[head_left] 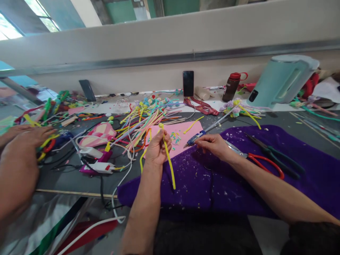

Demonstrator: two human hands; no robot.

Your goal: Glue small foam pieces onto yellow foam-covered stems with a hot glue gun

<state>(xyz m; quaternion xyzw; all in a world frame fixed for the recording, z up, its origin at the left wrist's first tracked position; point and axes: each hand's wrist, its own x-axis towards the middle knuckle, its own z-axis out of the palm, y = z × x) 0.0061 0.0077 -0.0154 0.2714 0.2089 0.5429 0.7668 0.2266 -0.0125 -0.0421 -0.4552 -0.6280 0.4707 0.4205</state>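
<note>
My left hand (pixel 158 147) is closed around a yellow pipe cleaner (pixel 170 166); one end hangs down over the purple cloth and a small bent tip pokes out above the fingers. My right hand (pixel 212 144) has its fingertips pinched together beside a blue glue gun (pixel 196 137) with a clear stick in its back. Whether anything sits in that pinch is too small to tell. Between the hands lies a pink sheet (pixel 183 129) scattered with short coloured clippings. Another yellow pipe cleaner (pixel 193 124) rests on it.
Red-handled scissors (pixel 265 164) and dark-handled pliers (pixel 276 156) lie on the purple cloth (pixel 236 187) at right. Behind stand a phone (pixel 188 84), a bottle (pixel 231 87) and a kettle (pixel 284 81). White cables (pixel 130 141) and power strips (pixel 97 167) lie left, near another person's hand (pixel 29 138).
</note>
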